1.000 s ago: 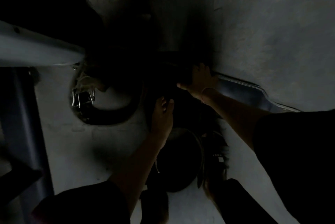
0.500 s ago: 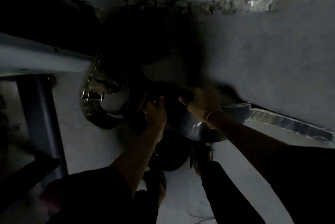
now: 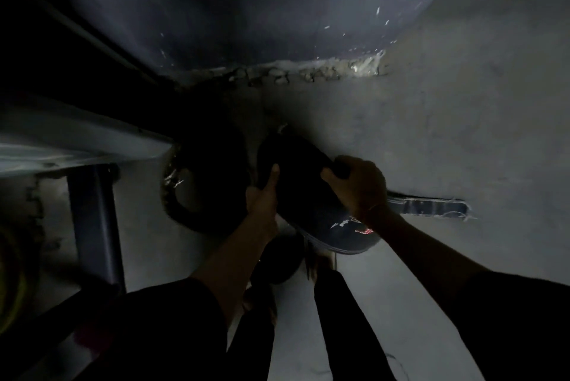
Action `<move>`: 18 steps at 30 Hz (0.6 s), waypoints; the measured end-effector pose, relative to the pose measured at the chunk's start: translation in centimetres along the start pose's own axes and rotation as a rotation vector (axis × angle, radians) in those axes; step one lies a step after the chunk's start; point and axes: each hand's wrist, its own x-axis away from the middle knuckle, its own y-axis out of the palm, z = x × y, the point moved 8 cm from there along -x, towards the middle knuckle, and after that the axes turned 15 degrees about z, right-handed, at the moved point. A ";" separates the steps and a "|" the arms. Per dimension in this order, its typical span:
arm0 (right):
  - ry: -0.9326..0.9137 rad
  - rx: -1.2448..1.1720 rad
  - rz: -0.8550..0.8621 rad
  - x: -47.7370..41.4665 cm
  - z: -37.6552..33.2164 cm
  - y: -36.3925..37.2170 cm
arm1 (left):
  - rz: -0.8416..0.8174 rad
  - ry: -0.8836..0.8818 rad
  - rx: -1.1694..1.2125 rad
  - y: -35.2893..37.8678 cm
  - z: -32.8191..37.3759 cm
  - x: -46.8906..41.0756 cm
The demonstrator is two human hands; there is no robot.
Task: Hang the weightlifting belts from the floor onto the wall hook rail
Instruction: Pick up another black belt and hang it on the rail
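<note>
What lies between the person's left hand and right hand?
In the head view, the wide dark middle of the belt spans the gap; the left hand and the right hand each grip it.

Very dim, heavy shadows, soft blur

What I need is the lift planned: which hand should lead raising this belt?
Right, probably. The right hand curls over the upper edge of the dark belt, beside its trailing strap; the left hand grips its side edge, thumb on the face.
</note>
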 end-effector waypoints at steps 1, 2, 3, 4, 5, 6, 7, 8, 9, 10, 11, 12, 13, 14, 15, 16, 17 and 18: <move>0.007 -0.037 0.034 0.7 -0.1 -1.5 | -0.011 0.079 0.025 -0.1 1.1 1.1; 0.000 -0.072 0.055 1.5 -0.4 -3.0 | -0.026 0.139 0.034 -0.3 2.2 2.4; -0.010 -0.104 0.063 2.3 -0.8 -4.3 | -0.045 0.169 0.037 -0.5 3.1 3.7; -0.021 -0.131 0.057 3.1 -1.3 -5.6 | -0.069 0.191 0.056 -0.8 4.4 5.6; -0.035 -0.154 0.042 3.8 -1.9 -6.8 | -0.092 0.207 0.080 -1.3 5.5 7.3; -0.048 -0.180 0.021 4.3 -2.7 -7.8 | -0.118 0.226 0.100 -1.8 6.6 9.2; -0.056 -0.225 0.008 4.8 -3.4 -8.9 | -0.138 0.251 0.120 -2.2 7.5 10.7; -0.053 -0.280 0.005 5.2 -4.0 -10.0 | -0.147 0.281 0.145 -2.7 8.4 11.9; -0.047 -0.343 0.013 5.4 -4.7 -11.2 | -0.154 0.306 0.186 -3.1 9.4 13.2; -0.030 -0.402 0.022 5.7 -5.2 -12.4 | -0.158 0.319 0.227 -3.4 10.2 14.6; -0.010 -0.455 0.033 5.9 -5.6 -13.6 | -0.156 0.327 0.263 -3.7 11.1 16.1; 0.008 -0.495 0.042 6.2 -6.1 -14.8 | -0.149 0.335 0.290 -4.0 12.0 17.7; 0.027 -0.526 0.051 6.6 -6.6 -16.2 | -0.148 0.341 0.310 -4.2 12.9 19.5; 0.053 -0.558 0.064 6.9 -6.8 -17.7 | -0.167 0.349 0.330 -4.3 13.9 21.2; 0.078 -0.590 0.084 7.3 -7.0 -19.3 | -0.203 0.361 0.336 -4.3 14.9 23.2; 0.098 -0.621 0.102 7.7 -7.4 -21.0 | -0.242 0.382 0.339 -4.4 16.0 25.3; 0.105 -0.649 0.114 8.1 -8.0 -22.8 | -0.271 0.408 0.332 -4.4 17.2 27.3; 0.112 -0.670 0.120 8.4 -8.5 -24.6 | -0.291 0.427 0.325 -4.6 18.3 29.3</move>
